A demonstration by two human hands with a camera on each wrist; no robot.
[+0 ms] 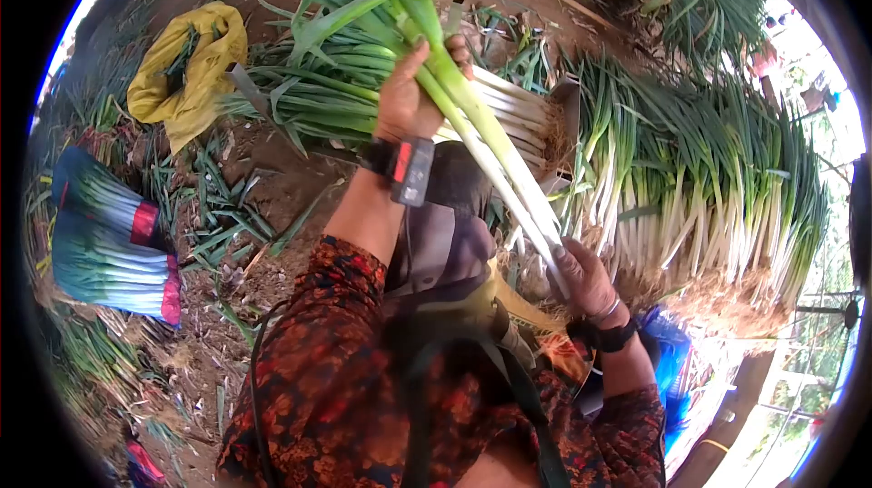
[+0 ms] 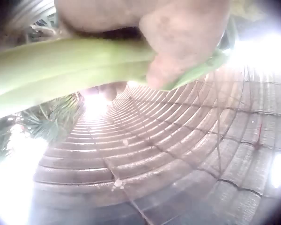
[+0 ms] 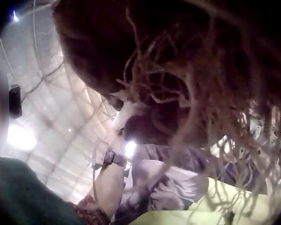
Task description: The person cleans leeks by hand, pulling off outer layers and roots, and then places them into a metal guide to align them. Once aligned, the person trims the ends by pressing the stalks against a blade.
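Two long leeks (image 1: 488, 124) with pale shanks and green tops slant across the front of the body. My left hand (image 1: 409, 102) grips them at the upper, green part, the thumb lying along one stalk. In the left wrist view, fingers (image 2: 182, 42) curl over a light green stalk (image 2: 75, 70). Lower right, my right hand (image 1: 586, 281) holds the leeks by their root end. Tangled roots (image 3: 187, 89) hang close to the camera in the right wrist view, where the hand is in dark shadow.
Behind the held leeks, more leeks (image 1: 518, 111) lie in a metal frame (image 1: 569, 106). A long row of leeks (image 1: 690, 188) stands at right. At left are wrapped bundles (image 1: 113, 261) with red bands, a yellow sack (image 1: 182, 70) and cut leaves (image 1: 222, 206) on the soil.
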